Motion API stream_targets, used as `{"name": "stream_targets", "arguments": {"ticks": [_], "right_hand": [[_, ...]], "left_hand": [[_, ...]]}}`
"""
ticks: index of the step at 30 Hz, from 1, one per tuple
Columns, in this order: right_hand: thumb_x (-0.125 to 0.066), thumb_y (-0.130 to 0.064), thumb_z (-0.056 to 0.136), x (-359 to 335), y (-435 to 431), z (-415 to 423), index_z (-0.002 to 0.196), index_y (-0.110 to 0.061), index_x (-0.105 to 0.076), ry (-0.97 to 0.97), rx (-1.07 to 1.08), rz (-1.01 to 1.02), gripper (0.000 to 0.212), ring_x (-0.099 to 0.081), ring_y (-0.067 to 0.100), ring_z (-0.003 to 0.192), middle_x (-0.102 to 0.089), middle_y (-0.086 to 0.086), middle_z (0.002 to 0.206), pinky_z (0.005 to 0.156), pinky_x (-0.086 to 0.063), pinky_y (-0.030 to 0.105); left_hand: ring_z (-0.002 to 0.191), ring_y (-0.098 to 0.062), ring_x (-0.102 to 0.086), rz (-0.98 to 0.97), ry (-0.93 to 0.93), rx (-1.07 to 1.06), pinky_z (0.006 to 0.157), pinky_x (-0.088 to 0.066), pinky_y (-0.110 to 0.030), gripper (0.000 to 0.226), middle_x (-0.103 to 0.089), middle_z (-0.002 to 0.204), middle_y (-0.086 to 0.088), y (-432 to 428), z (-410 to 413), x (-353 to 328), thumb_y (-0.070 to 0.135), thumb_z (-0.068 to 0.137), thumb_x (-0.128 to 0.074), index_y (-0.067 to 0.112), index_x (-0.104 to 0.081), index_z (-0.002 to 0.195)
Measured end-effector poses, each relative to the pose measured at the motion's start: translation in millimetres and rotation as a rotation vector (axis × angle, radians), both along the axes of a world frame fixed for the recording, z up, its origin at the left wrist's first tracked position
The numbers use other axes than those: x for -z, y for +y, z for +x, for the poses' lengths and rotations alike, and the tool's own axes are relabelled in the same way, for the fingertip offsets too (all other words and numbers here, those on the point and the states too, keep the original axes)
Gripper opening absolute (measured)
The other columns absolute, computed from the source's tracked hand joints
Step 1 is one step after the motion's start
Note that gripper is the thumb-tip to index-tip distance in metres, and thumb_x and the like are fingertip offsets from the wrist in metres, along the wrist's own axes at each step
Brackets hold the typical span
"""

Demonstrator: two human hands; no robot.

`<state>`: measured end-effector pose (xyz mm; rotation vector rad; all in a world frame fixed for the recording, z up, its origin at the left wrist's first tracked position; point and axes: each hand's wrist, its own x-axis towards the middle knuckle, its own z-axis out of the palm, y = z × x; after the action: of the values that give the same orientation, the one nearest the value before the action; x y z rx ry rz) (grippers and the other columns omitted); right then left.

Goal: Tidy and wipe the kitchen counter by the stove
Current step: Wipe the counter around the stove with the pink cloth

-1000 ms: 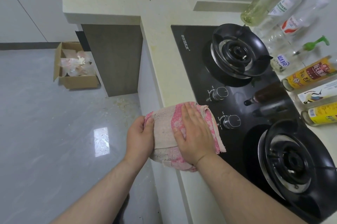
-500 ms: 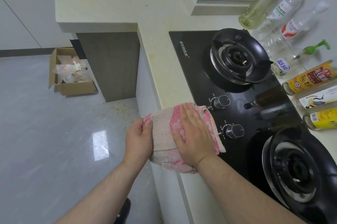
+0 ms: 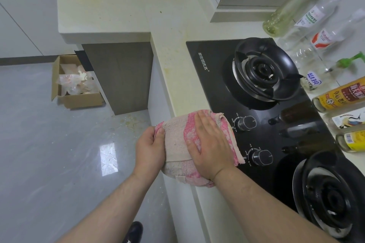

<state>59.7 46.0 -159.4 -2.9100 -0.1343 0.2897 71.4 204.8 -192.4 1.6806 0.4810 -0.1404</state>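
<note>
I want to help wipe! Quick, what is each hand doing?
Left hand: grips the edge of the pink-and-beige terry cloth.
Right hand: open, pressing flat on that cloth.

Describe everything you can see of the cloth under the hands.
The cloth is a worn terry towel, faded beige with pink patterned bands, frayed edges, folded thick. It lies on the front edge of the counter, overhanging it and lapping onto the black hob. The right hand presses flat on top; the left hand grips its left end.

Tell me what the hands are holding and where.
The left hand pinches the pink towel at its left edge; the right hand presses flat on top.
</note>
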Motion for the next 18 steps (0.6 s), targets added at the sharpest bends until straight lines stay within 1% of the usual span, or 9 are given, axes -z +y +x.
{"name": "stream_targets", "arguments": {"ticks": [3, 6, 8, 10, 14, 16, 18], "right_hand": [[-0.016, -0.053, 0.092, -1.8, 0.6, 4.4, 0.158, -0.021, -0.002, -0.001, 0.0, 0.022, 0.074, 0.013, 0.002, 0.146, 0.003, -0.006, 0.165, 0.118, 0.009, 0.023], [-0.017, -0.053, 0.092, -2.3, 1.7, 9.7, 0.158, -0.021, -0.003, 0.002, -0.008, 0.032, 0.075, 0.013, 0.001, 0.146, 0.002, -0.006, 0.165, 0.118, 0.009, 0.023], [-0.018, -0.053, 0.092, -1.6, 1.9, 15.6, 0.158, -0.02, -0.004, 0.0, -0.008, 0.037, 0.074, 0.011, 0.002, 0.147, 0.001, -0.005, 0.165, 0.119, 0.008, 0.023], [-0.019, -0.052, 0.093, -1.4, 2.8, 23.0, 0.158, -0.019, -0.005, -0.005, -0.01, 0.041, 0.074, 0.01, 0.003, 0.147, 0.0, -0.005, 0.165, 0.119, 0.007, 0.024], [-0.015, -0.054, 0.09, -2.8, 5.7, 37.0, 0.158, -0.02, -0.003, 0.005, -0.023, 0.031, 0.076, 0.011, 0.003, 0.147, 0.002, -0.005, 0.165, 0.119, 0.008, 0.024], [-0.014, -0.055, 0.09, -3.2, 7.4, 44.4, 0.158, -0.02, -0.003, 0.008, -0.022, 0.031, 0.077, 0.01, 0.004, 0.148, 0.001, -0.005, 0.165, 0.119, 0.007, 0.025], [-0.015, -0.055, 0.09, -2.5, 8.9, 50.9, 0.158, -0.02, -0.003, 0.009, -0.018, 0.037, 0.076, 0.008, 0.006, 0.149, 0.001, -0.005, 0.165, 0.12, 0.006, 0.026]], "left_hand": [[0.066, -0.013, -0.047, 0.013, 0.01, 0.004, 0.06, -0.041, -0.029, 0.028, -0.056, 0.073, -0.004, -1.3, 6.1, 0.4, 0.023, 0.099, -0.05, 0.0, -0.057, 0.084], [0.064, -0.008, -0.049, 0.017, 0.007, 0.006, 0.06, -0.042, -0.024, 0.025, -0.059, 0.075, -0.004, -1.5, 13.1, 1.1, 0.022, 0.099, -0.05, 0.003, -0.059, 0.085], [0.061, 0.0, -0.049, 0.012, 0.001, 0.006, 0.061, -0.043, -0.025, 0.023, -0.061, 0.076, -0.002, -1.0, 18.1, 1.3, 0.023, 0.099, -0.049, 0.008, -0.061, 0.085], [0.058, 0.003, -0.049, 0.01, 0.003, 0.005, 0.059, -0.042, -0.025, 0.024, -0.06, 0.072, 0.002, -0.4, 24.5, 1.4, 0.022, 0.099, -0.049, 0.011, -0.06, 0.082], [0.054, 0.0, -0.045, 0.013, 0.015, -0.004, 0.053, -0.038, -0.018, 0.027, -0.053, 0.066, 0.005, 1.0, 38.9, 2.7, 0.022, 0.099, -0.05, 0.012, -0.055, 0.075], [0.058, -0.005, -0.045, 0.02, 0.021, -0.011, 0.055, -0.038, -0.023, 0.027, -0.052, 0.067, 0.004, 1.9, 46.1, 3.8, 0.022, 0.099, -0.05, 0.01, -0.053, 0.075], [0.061, -0.01, -0.045, 0.02, 0.015, -0.011, 0.057, -0.038, -0.028, 0.029, -0.052, 0.068, 0.002, 3.0, 52.5, 5.5, 0.022, 0.099, -0.049, 0.004, -0.054, 0.077]]}}
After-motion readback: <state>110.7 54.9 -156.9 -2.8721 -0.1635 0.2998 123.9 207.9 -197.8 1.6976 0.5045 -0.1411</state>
